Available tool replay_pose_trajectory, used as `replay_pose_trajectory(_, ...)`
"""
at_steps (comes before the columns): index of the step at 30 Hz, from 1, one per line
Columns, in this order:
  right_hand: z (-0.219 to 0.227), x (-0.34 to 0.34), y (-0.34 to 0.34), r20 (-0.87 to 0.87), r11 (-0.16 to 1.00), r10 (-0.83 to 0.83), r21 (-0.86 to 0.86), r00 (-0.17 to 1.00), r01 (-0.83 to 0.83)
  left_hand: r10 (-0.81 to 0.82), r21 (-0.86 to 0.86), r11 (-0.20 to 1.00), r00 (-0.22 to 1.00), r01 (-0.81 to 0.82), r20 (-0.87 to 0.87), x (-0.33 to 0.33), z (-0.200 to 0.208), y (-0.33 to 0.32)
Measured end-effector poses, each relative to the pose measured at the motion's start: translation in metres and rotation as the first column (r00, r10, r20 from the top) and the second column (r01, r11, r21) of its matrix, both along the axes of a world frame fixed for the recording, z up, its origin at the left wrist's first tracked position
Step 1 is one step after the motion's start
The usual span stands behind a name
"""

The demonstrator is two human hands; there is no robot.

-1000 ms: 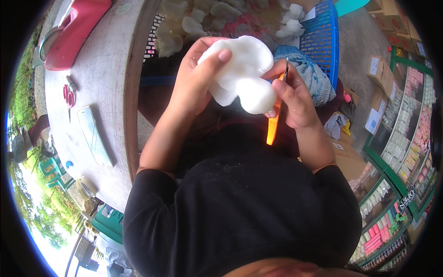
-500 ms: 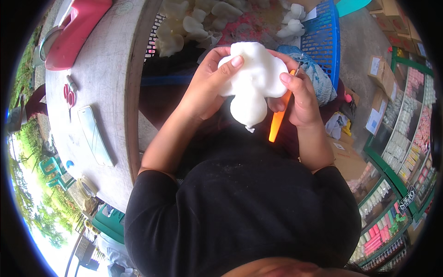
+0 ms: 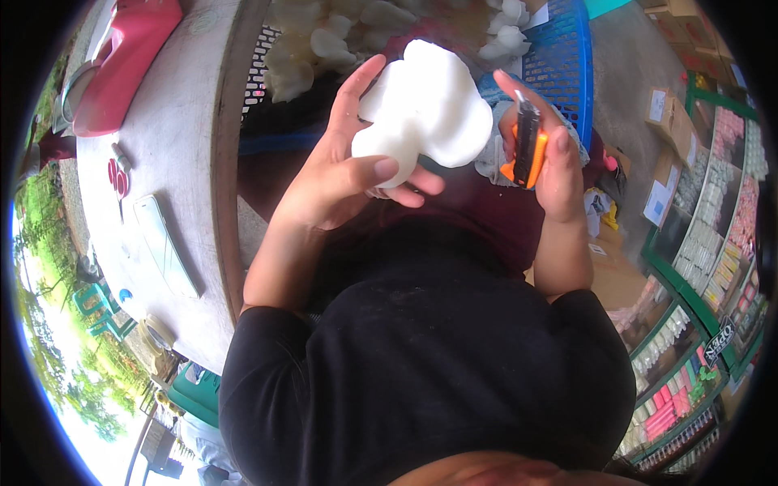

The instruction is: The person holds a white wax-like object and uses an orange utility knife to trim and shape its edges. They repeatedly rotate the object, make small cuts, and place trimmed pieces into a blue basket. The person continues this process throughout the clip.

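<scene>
A smooth white lobed piece, wax-like in look, is held up in front of me. My left hand grips it by its lower lobe, with the thumb across the front and some fingers reaching beneath. To the right, apart from the piece, my right hand holds an orange and black utility knife upright between thumb and fingers. Its metal tip points up and away from me. Behind that hand, a light blue towel is partly hidden.
A blue plastic crate ahead holds several similar whitish pieces. On the grey table at left lie a phone, red-handled scissors and a pink-red object. Green-framed shelves and cardboard boxes stand at right.
My right hand has let go of the white piece and moved right, turning the knife upright. The left hand has tilted the piece, its small lobe swinging left.
</scene>
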State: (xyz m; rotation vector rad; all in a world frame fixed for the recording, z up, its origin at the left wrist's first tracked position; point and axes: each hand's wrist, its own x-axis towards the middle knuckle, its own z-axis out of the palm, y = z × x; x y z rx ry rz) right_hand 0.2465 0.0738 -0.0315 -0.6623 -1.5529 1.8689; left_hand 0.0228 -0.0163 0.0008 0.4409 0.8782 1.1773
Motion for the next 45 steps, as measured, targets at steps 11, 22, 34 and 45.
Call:
replay_pose_trajectory(11,0.015,-0.013,0.000,0.166,0.788,-0.026,0.611,0.986,-0.082,-0.026,0.065,0.997,0.998,0.029,-0.053,0.000,0.007,0.000)
replay_pose_trajectory(22,0.014,-0.005,0.001,0.173,0.728,-0.005,0.676,0.985,-0.115,-0.054,0.142,0.989,0.998,0.049,0.031,-0.001,0.005,-0.002)
replay_pose_trajectory(34,0.022,-0.003,0.001,0.205,0.791,0.051,0.590,0.978,-0.164,-0.109,0.026,0.994,0.992,0.107,0.059,0.001,0.008,-0.004)
replay_pose_trajectory(45,0.017,-0.006,0.004,0.295,0.716,-0.048,0.676,0.954,-0.173,-0.167,-0.010,0.986,0.979,0.169,0.117,-0.005,0.003,-0.006)
